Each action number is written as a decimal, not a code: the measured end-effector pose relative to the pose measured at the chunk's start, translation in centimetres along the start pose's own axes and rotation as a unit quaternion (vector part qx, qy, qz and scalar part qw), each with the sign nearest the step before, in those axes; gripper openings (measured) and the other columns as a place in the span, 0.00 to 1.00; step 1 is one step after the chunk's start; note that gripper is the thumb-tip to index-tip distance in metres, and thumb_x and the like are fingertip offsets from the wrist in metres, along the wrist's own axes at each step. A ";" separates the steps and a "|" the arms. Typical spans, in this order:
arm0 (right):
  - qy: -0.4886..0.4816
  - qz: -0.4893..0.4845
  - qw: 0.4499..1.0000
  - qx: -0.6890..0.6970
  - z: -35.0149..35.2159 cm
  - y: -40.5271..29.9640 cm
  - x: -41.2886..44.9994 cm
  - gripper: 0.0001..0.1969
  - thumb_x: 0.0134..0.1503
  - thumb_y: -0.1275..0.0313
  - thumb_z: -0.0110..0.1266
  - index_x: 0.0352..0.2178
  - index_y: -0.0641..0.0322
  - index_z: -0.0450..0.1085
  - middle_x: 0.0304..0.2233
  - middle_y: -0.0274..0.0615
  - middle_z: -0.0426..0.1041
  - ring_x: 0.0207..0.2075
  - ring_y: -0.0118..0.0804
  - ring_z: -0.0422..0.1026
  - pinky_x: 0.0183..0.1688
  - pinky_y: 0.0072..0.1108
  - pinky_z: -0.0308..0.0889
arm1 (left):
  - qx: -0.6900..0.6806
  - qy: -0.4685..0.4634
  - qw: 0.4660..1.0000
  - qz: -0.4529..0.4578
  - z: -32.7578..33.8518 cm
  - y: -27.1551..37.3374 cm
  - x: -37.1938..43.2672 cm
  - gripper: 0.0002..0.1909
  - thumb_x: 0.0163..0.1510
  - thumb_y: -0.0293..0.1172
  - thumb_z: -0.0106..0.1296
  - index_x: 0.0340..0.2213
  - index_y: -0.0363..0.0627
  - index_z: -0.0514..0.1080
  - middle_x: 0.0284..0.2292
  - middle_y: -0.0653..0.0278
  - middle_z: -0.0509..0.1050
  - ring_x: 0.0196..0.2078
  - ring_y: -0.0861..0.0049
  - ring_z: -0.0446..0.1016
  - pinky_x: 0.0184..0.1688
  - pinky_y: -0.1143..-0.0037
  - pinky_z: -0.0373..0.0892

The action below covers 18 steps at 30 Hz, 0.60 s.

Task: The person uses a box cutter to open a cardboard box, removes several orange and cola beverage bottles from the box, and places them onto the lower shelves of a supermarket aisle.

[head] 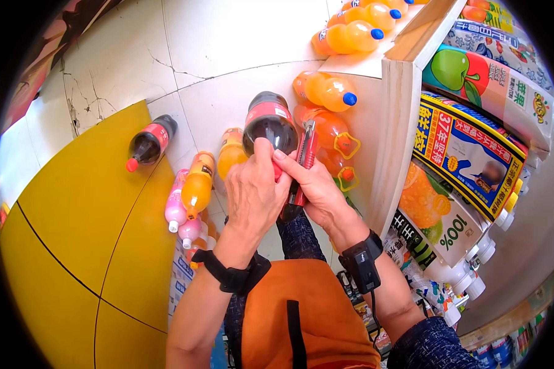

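Note:
A large cola bottle (268, 123) with a red label and dark drink lies or leans before me, its neck towards my body. My left hand (257, 187) is closed around its neck end, and a bit of red shows between the fingers. In my right hand (317, 187) is a red utility knife (308, 150), held lengthwise with its metal tip pointing away from me. The right thumb reaches across to the left fingers at the bottle's neck. Most of the cap is hidden by my hands. Each wrist wears a black strap.
Another cola bottle (152, 140) stands by a yellow panel (87, 207) on the left. Orange drink bottles (325, 90) line the white shelf side (383, 138). Pink bottles (176, 200) stand left of my hands. Juice cartons (484, 83) fill the right shelf. The floor tiles (231, 32) are cracked.

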State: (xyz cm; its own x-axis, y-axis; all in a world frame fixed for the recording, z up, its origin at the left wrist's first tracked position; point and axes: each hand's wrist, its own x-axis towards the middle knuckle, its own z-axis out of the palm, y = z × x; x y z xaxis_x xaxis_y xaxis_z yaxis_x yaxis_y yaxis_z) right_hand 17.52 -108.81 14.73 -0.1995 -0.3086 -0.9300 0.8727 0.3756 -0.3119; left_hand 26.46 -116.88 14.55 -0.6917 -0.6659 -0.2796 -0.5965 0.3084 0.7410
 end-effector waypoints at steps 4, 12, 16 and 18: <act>0.027 0.015 0.999 -0.031 -1.9 0.2 0.2 0.12 0.52 0.67 0.62 0.29 0.57 0.64 0.24 0.28 0.66 0.24 0.19 0.64 0.26 0.13 0.60 | 0.018 -0.062 0.998 -0.005 2.5 0.1 0.0 0.15 0.51 0.32 0.55 0.29 0.40 0.59 0.18 0.50 0.71 0.21 0.51 0.72 0.23 0.61 0.65; 0.040 -0.061 0.982 -0.174 -5.3 3.3 4.6 0.10 0.51 0.69 0.60 0.28 0.58 0.66 0.21 0.25 0.64 0.23 0.18 0.62 0.26 0.14 0.58 | -0.061 -0.132 0.986 -0.082 7.9 -3.7 -0.7 0.15 0.51 0.30 0.53 0.32 0.39 0.57 0.20 0.44 0.71 0.26 0.44 0.72 0.27 0.57 0.67; 0.082 -0.088 0.940 -0.318 -5.3 4.8 7.0 0.09 0.51 0.70 0.60 0.29 0.59 0.67 0.22 0.25 0.65 0.24 0.18 0.62 0.27 0.13 0.58 | -0.103 -0.127 0.978 -0.126 9.3 -6.1 -0.8 0.14 0.50 0.27 0.52 0.33 0.39 0.57 0.22 0.42 0.71 0.29 0.43 0.72 0.30 0.57 0.67; 0.092 -0.096 0.934 -0.332 -5.3 5.6 8.5 0.09 0.51 0.70 0.60 0.29 0.59 0.67 0.22 0.26 0.66 0.24 0.18 0.63 0.27 0.13 0.59 | -0.156 -0.164 0.955 -0.192 10.2 -7.7 -0.6 0.14 0.50 0.26 0.51 0.34 0.39 0.58 0.25 0.40 0.71 0.31 0.44 0.73 0.32 0.57 0.67</act>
State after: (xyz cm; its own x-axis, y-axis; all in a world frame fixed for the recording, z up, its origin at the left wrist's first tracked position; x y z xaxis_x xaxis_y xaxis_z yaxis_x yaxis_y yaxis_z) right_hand 18.37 -104.67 4.02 -0.4507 -0.2937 -0.8430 0.3560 0.8069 -0.4714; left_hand 27.33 -111.97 2.79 -0.5672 -0.4245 -0.7057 -0.7166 -0.1679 0.6770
